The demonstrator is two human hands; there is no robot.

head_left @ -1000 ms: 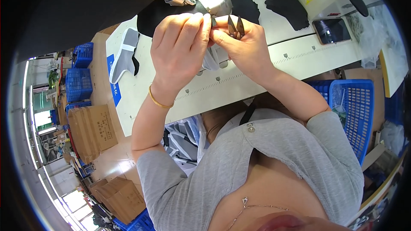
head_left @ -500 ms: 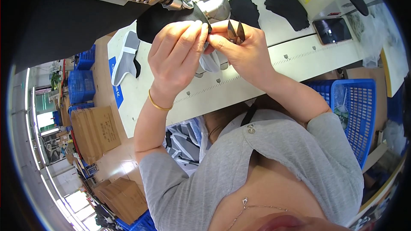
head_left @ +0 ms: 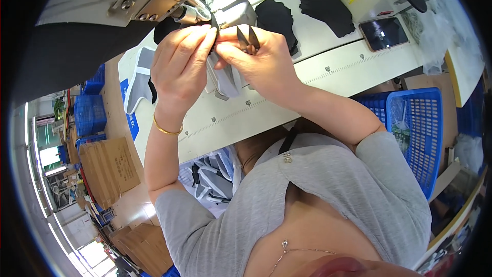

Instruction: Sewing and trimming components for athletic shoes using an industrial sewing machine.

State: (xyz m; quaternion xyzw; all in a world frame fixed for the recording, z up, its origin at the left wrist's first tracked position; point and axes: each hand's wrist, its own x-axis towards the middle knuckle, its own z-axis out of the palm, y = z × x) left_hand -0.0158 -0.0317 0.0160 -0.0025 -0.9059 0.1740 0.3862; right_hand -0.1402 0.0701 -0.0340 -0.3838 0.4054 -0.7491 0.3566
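My left hand (head_left: 182, 66) is closed, its thumb and fingertips pinching the edge of a black fabric piece (head_left: 215, 20) just in front of the sewing machine head (head_left: 159, 0). My right hand (head_left: 264, 66) meets it there, thumb and forefinger closed on the same edge. Thread snips (head_left: 248, 40) are tucked in the right hand, blades pointing up and away from the pinch. Below the fingers hangs a grey and white fabric piece (head_left: 226, 79), which seems joined to the black one; the join is hidden behind the fingers.
Black fabric stacks (head_left: 325, 9) lie on the white sewing table (head_left: 318, 79), near a phone (head_left: 383, 34). At the left edge is a grey-white cut piece (head_left: 138, 82). A blue basket (head_left: 435, 138) stands right, a bag of grey pieces (head_left: 215, 177) below, and a cardboard box (head_left: 110, 169) left.
The whole view has shifted, so the table and hands appear farther left. Both hands are slightly nearer the machine head, and more of the grey-white fabric shows beneath them. The grips look the same.
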